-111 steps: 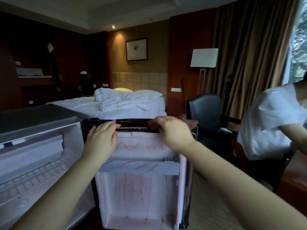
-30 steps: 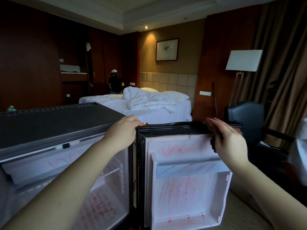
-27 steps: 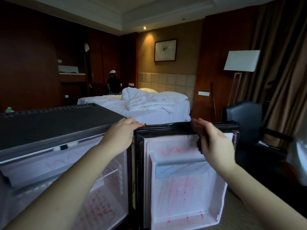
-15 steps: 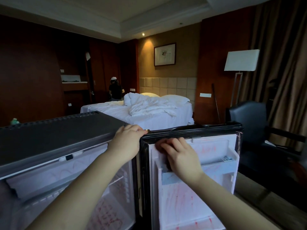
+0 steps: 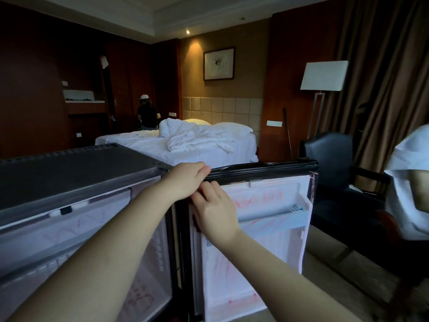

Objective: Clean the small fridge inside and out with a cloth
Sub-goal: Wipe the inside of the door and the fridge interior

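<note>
Both hands meet at the hinge-side top corner of the one fridge door (image 5: 267,169), which stands swung wide open. From my feed, the left hand (image 5: 188,180) has its fingers folded over the door's top edge, gripping it. The right hand (image 5: 216,209) sits just below, touching the left, fingers curled against the white inner liner; I cannot tell whether it holds anything. Red scribbles (image 5: 255,197) cover the liner and its single door shelf (image 5: 274,216). I count one small fridge (image 5: 69,168), its dark top at the left, its cavity open beneath my left forearm and also marked red. Beyond it I see one unmade bed (image 5: 197,140), one armchair (image 5: 329,154), one floor lamp (image 5: 323,75) and one framed picture (image 5: 218,63). Two other people show: one far back (image 5: 147,112), and one white-sleeved person (image 5: 408,182) at the right edge, close to the door's free side.
</note>
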`<action>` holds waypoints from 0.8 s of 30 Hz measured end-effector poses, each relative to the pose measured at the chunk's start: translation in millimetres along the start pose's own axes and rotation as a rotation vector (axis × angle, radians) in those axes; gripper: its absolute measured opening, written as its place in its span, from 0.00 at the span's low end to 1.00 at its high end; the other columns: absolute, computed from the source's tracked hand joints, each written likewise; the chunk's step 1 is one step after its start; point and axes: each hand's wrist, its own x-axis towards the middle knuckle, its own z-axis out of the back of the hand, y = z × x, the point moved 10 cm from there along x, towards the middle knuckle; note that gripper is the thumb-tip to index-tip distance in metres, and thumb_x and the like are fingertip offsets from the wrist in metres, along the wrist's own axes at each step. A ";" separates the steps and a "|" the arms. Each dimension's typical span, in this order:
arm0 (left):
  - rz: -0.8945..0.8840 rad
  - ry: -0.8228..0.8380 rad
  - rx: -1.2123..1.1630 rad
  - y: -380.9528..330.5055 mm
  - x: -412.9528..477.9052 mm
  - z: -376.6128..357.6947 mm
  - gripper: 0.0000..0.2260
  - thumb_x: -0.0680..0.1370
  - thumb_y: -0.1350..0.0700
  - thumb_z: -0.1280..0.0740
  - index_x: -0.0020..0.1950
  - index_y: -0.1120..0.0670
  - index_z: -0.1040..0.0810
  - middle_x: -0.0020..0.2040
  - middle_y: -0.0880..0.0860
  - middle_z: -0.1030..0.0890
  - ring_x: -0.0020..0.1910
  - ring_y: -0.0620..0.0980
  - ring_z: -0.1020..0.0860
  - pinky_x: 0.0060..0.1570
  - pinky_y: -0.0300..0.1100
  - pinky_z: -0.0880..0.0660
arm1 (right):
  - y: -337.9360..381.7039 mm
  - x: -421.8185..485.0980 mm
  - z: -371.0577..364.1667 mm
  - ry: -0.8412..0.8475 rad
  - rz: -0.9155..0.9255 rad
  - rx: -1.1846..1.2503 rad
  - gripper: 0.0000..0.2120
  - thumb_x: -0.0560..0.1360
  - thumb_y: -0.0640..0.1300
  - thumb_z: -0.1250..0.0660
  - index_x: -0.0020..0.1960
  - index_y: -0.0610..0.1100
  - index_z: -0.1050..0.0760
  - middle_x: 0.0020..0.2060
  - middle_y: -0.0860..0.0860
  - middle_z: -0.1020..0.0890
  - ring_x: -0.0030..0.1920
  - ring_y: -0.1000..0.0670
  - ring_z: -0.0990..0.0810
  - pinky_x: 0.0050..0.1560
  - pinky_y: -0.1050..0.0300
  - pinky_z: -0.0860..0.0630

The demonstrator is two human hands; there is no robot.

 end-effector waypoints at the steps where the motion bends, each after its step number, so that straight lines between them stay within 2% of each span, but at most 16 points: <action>1: 0.012 0.022 -0.026 -0.7 -0.1 0.4 0.18 0.83 0.46 0.48 0.53 0.54 0.22 0.50 0.50 0.20 0.52 0.51 0.24 0.54 0.45 0.30 | 2.5 1.4 -2.2 -0.012 0.006 -0.002 0.07 0.69 0.36 0.37 0.43 0.40 0.21 0.40 0.44 0.22 0.38 0.44 0.31 0.36 0.50 0.31; 3: 0.020 0.029 -0.069 -2.9 -0.4 2.1 0.19 0.83 0.46 0.49 0.59 0.52 0.21 0.54 0.47 0.22 0.57 0.49 0.26 0.57 0.42 0.33 | -2.1 -0.8 -1.2 -0.003 0.032 -0.048 0.10 0.70 0.38 0.37 0.47 0.41 0.19 0.40 0.45 0.22 0.39 0.45 0.30 0.35 0.51 0.31; 6: -0.011 0.014 -0.036 -2.3 -0.6 1.1 0.20 0.83 0.47 0.49 0.57 0.56 0.22 0.55 0.52 0.21 0.57 0.53 0.26 0.58 0.45 0.31 | -39.4 -11.7 14.8 0.053 0.028 -0.196 0.12 0.72 0.43 0.37 0.53 0.48 0.18 0.40 0.49 0.23 0.39 0.45 0.31 0.37 0.51 0.34; 8: -0.029 0.003 -0.011 -0.1 -0.8 -0.8 0.18 0.83 0.48 0.48 0.50 0.58 0.24 0.48 0.54 0.21 0.53 0.55 0.25 0.51 0.46 0.31 | -78.7 -20.7 35.8 0.051 -0.026 -0.270 0.13 0.72 0.44 0.38 0.52 0.50 0.18 0.38 0.48 0.23 0.39 0.44 0.30 0.37 0.51 0.36; 10: -0.039 -0.010 0.003 1.5 0.1 -2.2 0.14 0.83 0.47 0.47 0.45 0.53 0.28 0.42 0.51 0.24 0.48 0.53 0.26 0.44 0.44 0.34 | -106.5 -27.0 55.1 0.057 -0.055 -0.332 0.14 0.72 0.44 0.39 0.51 0.50 0.17 0.37 0.47 0.23 0.37 0.43 0.28 0.36 0.51 0.35; 11: -0.044 -0.015 0.003 2.2 0.1 -2.6 0.12 0.83 0.47 0.46 0.45 0.51 0.29 0.43 0.50 0.24 0.47 0.52 0.26 0.43 0.44 0.33 | -111.9 -27.6 59.2 0.069 -0.054 -0.361 0.14 0.71 0.44 0.39 0.51 0.49 0.17 0.37 0.47 0.23 0.36 0.43 0.27 0.36 0.51 0.35; 13: -0.055 -0.027 -0.004 3.8 -0.1 -3.4 0.12 0.82 0.46 0.45 0.52 0.50 0.25 0.50 0.50 0.20 0.50 0.50 0.24 0.49 0.46 0.28 | -108.9 -23.8 57.0 0.097 -0.053 -0.403 0.12 0.68 0.41 0.33 0.49 0.47 0.17 0.36 0.47 0.23 0.35 0.43 0.26 0.37 0.51 0.38; 16: -0.054 -0.059 0.026 4.2 -3.6 -2.8 0.14 0.81 0.46 0.43 0.61 0.50 0.24 0.57 0.50 0.19 0.55 0.51 0.24 0.57 0.49 0.27 | -86.4 -16.8 39.1 0.110 -0.074 -0.382 0.08 0.63 0.40 0.24 0.41 0.44 0.19 0.33 0.47 0.25 0.34 0.43 0.26 0.37 0.51 0.41; 19: -0.066 -0.087 0.065 1.0 -6.0 -0.6 0.13 0.81 0.48 0.42 0.61 0.50 0.24 0.57 0.51 0.19 0.56 0.52 0.24 0.55 0.46 0.29 | -56.0 -12.0 21.2 0.102 -0.079 -0.339 0.09 0.63 0.43 0.21 0.39 0.44 0.20 0.33 0.47 0.25 0.34 0.44 0.26 0.36 0.51 0.39; 22: -0.076 -0.089 0.029 -0.1 -7.8 -0.7 0.13 0.82 0.49 0.44 0.58 0.52 0.23 0.55 0.52 0.19 0.51 0.49 0.25 0.49 0.42 0.32 | -29.7 -5.3 12.8 0.101 -0.070 -0.316 0.08 0.62 0.41 0.22 0.37 0.44 0.21 0.33 0.47 0.25 0.33 0.45 0.27 0.35 0.52 0.41; 24: -0.079 -0.085 0.002 0.4 -9.3 -0.3 0.14 0.83 0.50 0.45 0.59 0.54 0.23 0.56 0.52 0.19 0.53 0.50 0.25 0.51 0.43 0.31 | -26.6 -3.5 16.0 0.118 -0.043 -0.346 0.08 0.63 0.42 0.22 0.36 0.44 0.21 0.33 0.48 0.26 0.33 0.45 0.27 0.36 0.52 0.42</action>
